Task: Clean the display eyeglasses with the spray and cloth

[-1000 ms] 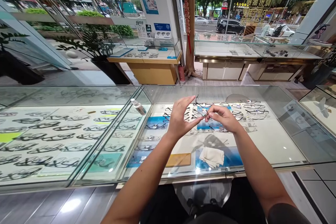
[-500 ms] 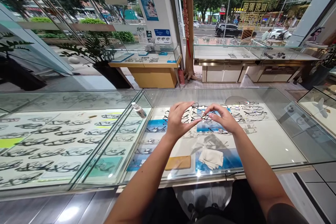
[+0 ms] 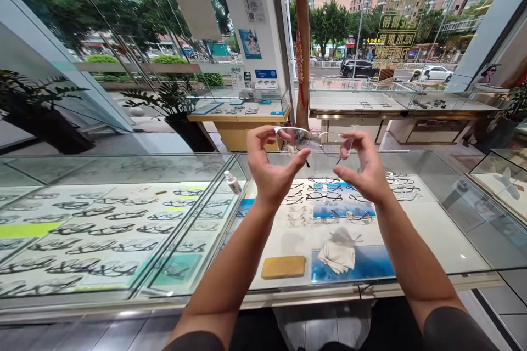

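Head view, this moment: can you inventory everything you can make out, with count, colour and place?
Glass cases: several, clear with pale bases, foreground and background
Held eyeglasses: one pair, silvery and clear, raised centrally
Display eyeglasses: many, mostly dark, in rows
Blue panels: at least three, blue, near centre
Cloth: one, cream, crumpled, near centre
Oblong item: one, mustard, left of cloth
Bottle: one, white, farther back, left
Potted plants: at least three, green, both sides
Wooden post: one, brown, behind eyeglasses
Cars: at least two, black and white, outside
Left hand: one, bare, at eyeglasses' left end
Right hand: one, bare, at their right end
Sleeves: two, dark, bottom
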`<state>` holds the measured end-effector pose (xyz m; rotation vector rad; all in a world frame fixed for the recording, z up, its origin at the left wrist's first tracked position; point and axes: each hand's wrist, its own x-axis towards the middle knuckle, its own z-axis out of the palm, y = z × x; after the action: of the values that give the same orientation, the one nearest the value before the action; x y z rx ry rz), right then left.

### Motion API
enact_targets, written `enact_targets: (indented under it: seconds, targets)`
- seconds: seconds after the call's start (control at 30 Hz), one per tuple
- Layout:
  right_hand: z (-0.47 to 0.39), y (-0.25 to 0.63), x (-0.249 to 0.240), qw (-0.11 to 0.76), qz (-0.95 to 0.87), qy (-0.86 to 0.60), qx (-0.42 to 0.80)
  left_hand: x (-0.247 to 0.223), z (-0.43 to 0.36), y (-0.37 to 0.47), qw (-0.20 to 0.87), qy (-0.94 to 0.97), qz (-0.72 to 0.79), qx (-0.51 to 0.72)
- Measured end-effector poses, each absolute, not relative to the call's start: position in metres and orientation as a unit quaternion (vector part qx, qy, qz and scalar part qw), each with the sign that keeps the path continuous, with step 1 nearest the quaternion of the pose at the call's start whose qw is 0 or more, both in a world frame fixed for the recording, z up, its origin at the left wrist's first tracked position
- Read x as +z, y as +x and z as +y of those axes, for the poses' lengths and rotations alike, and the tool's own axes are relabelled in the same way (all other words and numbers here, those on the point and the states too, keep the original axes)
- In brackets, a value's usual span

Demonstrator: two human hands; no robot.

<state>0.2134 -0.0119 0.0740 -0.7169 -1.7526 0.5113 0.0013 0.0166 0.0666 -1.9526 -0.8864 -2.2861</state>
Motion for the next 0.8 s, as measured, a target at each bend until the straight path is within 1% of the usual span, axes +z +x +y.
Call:
enact_targets:
  seconds: [0.1, 0.2, 0.43, 0.63, 0.8]
  targets:
    - [-0.021, 0.209, 0.099, 0.611, -0.726, -0.287, 0.132, 0.09, 0.009, 0.006, 0.006, -0.607, -0.266, -0.749]
    - [-0.028, 0.206, 0.109, 0.634, -0.719, -0.266, 0.101, 0.102, -0.004, 0.005, -0.001, -0.611, -0.282, -0.74]
    - [-0.039, 0.209, 0.109, 0.64, -0.713, -0.277, 0.073, 0.11, -0.035, -0.005, -0.027, -0.647, -0.35, -0.677]
    - [-0.043, 0.21, 0.11, 0.635, -0.713, -0.29, 0.064, 0.113, -0.042, -0.008, -0.033, -0.654, -0.395, -0.645]
    - [-0.045, 0.215, 0.113, 0.629, -0.715, -0.3, 0.053, 0.116, -0.046, -0.013, -0.072, -0.685, -0.402, -0.603]
